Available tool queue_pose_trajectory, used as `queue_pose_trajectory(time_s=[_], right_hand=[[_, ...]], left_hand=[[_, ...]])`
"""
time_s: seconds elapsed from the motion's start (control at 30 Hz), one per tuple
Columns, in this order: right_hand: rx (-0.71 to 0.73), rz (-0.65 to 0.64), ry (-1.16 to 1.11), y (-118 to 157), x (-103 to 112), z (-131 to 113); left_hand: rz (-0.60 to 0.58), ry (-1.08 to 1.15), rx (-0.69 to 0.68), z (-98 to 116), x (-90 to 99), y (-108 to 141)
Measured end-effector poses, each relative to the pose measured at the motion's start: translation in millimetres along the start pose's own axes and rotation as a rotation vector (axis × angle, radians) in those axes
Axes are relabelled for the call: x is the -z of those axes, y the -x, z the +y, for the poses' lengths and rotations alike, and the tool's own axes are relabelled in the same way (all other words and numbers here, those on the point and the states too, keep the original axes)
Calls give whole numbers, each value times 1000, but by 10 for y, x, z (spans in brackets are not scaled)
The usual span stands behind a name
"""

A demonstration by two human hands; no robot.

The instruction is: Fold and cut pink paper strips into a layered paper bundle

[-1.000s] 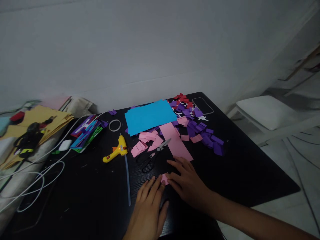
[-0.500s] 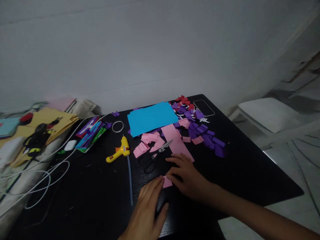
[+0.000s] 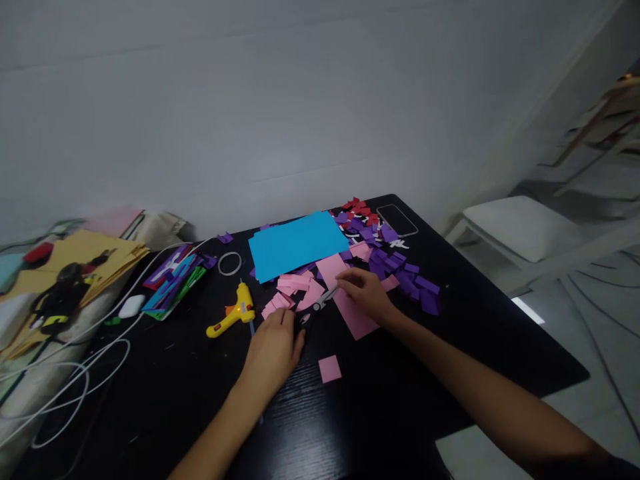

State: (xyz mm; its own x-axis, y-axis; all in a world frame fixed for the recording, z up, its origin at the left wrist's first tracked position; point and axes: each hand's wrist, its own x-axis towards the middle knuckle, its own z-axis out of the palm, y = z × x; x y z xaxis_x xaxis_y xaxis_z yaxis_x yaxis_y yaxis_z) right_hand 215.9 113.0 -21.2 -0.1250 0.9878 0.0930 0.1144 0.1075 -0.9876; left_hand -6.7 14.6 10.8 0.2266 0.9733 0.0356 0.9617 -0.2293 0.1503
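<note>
Black-handled scissors (image 3: 321, 304) lie open-side toward the pink paper strip (image 3: 350, 312), blades pointing up and right. Thumb and fingers of my right hand (image 3: 367, 295) close together at the blade tips, over the strip. My left hand (image 3: 273, 343) reaches over the handle end, fingers stretched and thumb apart; the handles are partly hidden by it. Its fingertips are beside a pile of small pink paper pieces (image 3: 295, 283). Nearer to me, a single pink paper square (image 3: 330, 369) lies flat on the black table (image 3: 310, 427).
A yellow glue gun (image 3: 233, 312) lies left of my left hand. Behind are blue sheets (image 3: 300, 245), a ring (image 3: 229, 263), purple pieces (image 3: 420, 288), red pieces (image 3: 359, 208) and a phone (image 3: 397, 220). White cables (image 3: 85, 373) loop at left; a white stool (image 3: 520, 227) stands right.
Both hands have left the small pink square and moved away from me. My right hand is now at the scissor blades, my left near the handles. The view has shifted slightly.
</note>
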Motion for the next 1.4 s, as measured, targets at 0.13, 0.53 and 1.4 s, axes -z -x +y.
queue_pose_trajectory(time_s=[0.13, 0.53, 1.4], right_hand=[[-27, 71, -45, 7, 48, 74], [-136, -79, -335, 69, 36, -89], [-10, -98, -402, 207, 22, -252]], left_hand=[[87, -56, -61, 6, -120, 74], [294, 15, -63, -13, -176, 134], [288, -59, 5, 1, -78, 83]])
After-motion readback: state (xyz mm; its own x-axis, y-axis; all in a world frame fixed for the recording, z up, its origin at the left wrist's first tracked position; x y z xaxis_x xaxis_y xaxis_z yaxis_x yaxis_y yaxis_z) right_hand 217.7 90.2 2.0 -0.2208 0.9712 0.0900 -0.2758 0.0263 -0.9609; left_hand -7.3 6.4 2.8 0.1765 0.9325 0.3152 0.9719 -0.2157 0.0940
